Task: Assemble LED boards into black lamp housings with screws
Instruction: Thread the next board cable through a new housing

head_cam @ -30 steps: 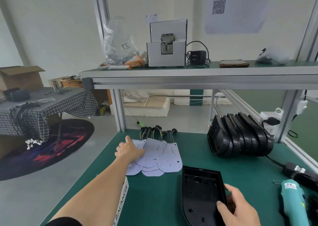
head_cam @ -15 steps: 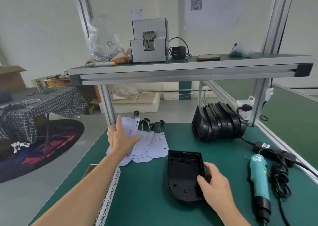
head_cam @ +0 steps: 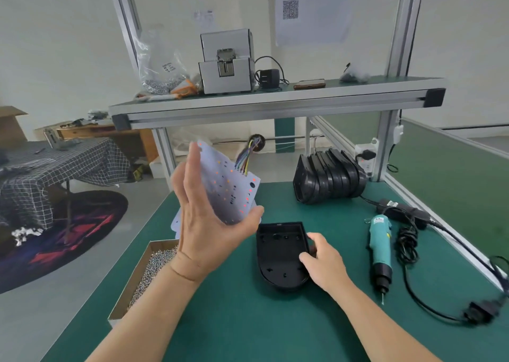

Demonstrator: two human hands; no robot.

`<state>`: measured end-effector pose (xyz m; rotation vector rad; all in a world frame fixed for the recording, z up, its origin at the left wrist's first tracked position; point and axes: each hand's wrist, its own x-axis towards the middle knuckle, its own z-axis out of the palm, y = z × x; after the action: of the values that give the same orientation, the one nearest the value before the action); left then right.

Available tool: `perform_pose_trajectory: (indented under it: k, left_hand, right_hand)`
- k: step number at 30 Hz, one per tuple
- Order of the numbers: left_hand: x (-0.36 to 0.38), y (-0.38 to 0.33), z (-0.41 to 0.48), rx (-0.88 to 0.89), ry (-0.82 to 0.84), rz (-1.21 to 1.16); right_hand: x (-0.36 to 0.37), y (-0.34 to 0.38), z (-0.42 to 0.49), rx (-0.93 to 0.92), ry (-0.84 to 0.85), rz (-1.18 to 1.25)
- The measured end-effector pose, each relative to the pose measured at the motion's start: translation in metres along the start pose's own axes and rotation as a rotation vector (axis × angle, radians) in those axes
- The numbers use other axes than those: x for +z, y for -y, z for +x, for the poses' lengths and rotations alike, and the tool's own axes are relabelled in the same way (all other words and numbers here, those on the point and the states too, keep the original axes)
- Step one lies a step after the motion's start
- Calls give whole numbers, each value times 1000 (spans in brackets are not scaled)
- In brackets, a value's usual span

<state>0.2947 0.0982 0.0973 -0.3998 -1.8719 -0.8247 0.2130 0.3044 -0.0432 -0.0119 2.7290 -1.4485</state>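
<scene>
One LED board (head_cam: 228, 188) is held in the air above the table (head_cam: 248, 320) by the left hand (head_cam: 203, 224). It is clamped between the thumb at its lower end and the fingers along its left edge. The board is a thin, flat white sheet, square-cornered at the top and rounded at the bottom, speckled with small orange and red dots and a few black parts. One bundle of coloured wires (head_cam: 246, 156) is fixed to its upper edge. Further boards (head_cam: 176, 224) of the same white sheet are seen on the green mat behind that hand. They cannot be counted, as the pile is mostly hidden.

One black lamp housing (head_cam: 278, 254) is laid open side up on the mat. It is a shallow plastic tray, straight at the far end and rounded at the near end, with moulded holes inside. Its right rim is gripped by the curled fingers of the right hand (head_cam: 325, 264). A stack of housings (head_cam: 327, 179) is set on edge farther back, nested too tightly to be counted.

One electric screwdriver (head_cam: 380, 247), with a teal body, a black collar and a thin metal bit, is laid to the right of the housing. One open cardboard box (head_cam: 121, 309) at the left edge is filled with small silvery screws (head_cam: 155, 265), too many to count.
</scene>
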Motion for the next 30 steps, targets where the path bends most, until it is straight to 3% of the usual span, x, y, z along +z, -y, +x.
perform_pose_trajectory:
  k: [3, 5, 8, 11, 14, 17, 20, 23, 26, 30]
  left_hand:
    - [-15, -30, 11, 113, -21, -56]
    - [-22, -45, 22, 160, -21, -108]
    - [-22, -62, 37, 134, -48, -213]
    - [-13, -71, 44, 77, -32, -309]
    - [-7, -78, 48, -192, 10, -469]
    - [-2, -65, 46, -404, 34, -550]
    - [5, -36, 41, -721, 48, -531]
    - [13, -4, 21, -1061, 9, -421]
    - [24, 22, -4, -1252, 18, -595]
    - [38, 38, -32, -1480, 96, -832]
  right_hand:
    - [1, -4, -8, -19, 26, -12]
    - [2, -5, -8, -56, -42, -57]
    - [1, 13, -9, -228, -103, -128]
    - [5, 37, -11, -406, 104, -136]
    - [14, 48, -18, -422, 297, -68]
    - [24, 47, -27, -310, 384, 322]
    - [18, 49, -26, -210, 297, 661]
    - [-5, 59, -17, -217, 46, 808]
    - [-37, 64, -8, -364, -231, 643]
    - [-58, 61, -1, -477, -301, 247]
